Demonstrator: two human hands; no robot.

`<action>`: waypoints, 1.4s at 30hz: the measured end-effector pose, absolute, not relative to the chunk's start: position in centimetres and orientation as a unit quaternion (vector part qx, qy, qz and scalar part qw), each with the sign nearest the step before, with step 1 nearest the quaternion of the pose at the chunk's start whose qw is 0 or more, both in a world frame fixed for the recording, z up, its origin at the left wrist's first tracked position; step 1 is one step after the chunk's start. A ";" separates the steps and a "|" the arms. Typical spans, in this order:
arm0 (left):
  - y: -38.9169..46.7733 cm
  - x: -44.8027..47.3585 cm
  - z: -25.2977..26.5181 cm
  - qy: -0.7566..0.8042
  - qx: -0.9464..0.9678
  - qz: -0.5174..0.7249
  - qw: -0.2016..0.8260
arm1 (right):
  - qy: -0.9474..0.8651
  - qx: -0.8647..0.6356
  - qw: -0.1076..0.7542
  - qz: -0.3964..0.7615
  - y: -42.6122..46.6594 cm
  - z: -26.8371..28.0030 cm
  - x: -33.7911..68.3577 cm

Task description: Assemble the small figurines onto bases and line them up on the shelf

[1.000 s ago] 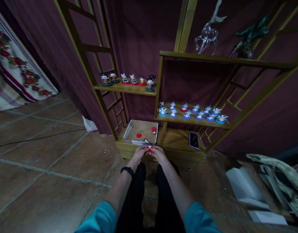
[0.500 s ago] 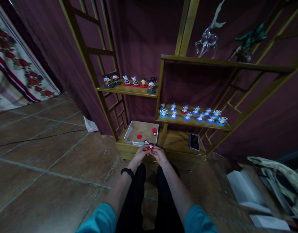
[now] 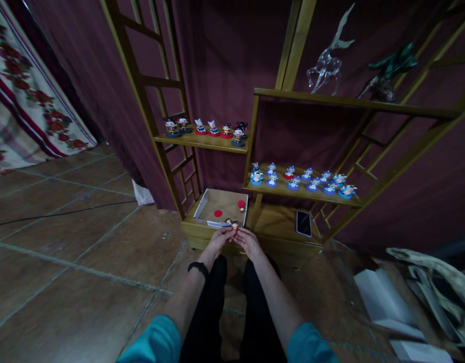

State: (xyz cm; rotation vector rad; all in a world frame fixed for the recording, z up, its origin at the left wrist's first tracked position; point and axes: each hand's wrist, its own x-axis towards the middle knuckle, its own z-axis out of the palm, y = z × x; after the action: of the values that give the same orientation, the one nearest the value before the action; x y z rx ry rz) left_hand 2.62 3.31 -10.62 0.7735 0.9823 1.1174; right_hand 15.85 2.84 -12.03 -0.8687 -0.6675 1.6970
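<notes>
Between my two hands is a small figurine (image 3: 235, 225) with dark hair and a red base, gripped at its lower part from both sides. My left hand (image 3: 219, 240) closes on it from the left, and my right hand (image 3: 248, 240) from the right. Just beyond my fingers stands a shallow white box (image 3: 202, 207) with a brown inside. In it lie a red disc (image 3: 218, 214), another red disc (image 3: 241, 203) and a small figurine part (image 3: 242, 209). Another dark-haired figurine (image 3: 228, 221) shows at the box's near edge, partly hidden.
Several figurines stand on the upper left shelf (image 3: 202, 143), and several blue and purple ones on the lower right shelf (image 3: 308, 191). A phone (image 3: 303, 223) lies on the bottom board. A glass deer (image 3: 326, 65) stands above. White boxes (image 3: 386, 297) lie on the floor at right.
The figurine in my hands is a little higher and more upright. Both hands stay around it in nearly the same place. The view has shifted slightly.
</notes>
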 end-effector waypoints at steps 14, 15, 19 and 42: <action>2.9 2.5 -10.3 0.418 0.331 0.486 0.692 | -0.300 -0.391 0.527 0.693 2.4 -11.4 16.0; 2.9 2.5 -10.4 0.414 0.329 0.487 0.695 | -0.300 -0.391 0.530 0.690 2.3 -11.3 16.0; 3.0 2.4 -10.6 0.399 0.322 0.496 0.701 | -0.306 -0.383 0.537 0.686 2.2 -11.1 15.9; 3.4 2.5 -11.2 0.422 0.357 0.503 0.664 | -0.273 -0.386 0.531 0.704 2.9 -12.4 15.8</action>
State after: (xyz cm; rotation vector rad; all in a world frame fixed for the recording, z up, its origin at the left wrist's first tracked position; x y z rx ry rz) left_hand 2.45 3.42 -11.21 0.8067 0.9532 1.1358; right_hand 15.84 2.95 -12.41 -0.9217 -0.6508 1.6792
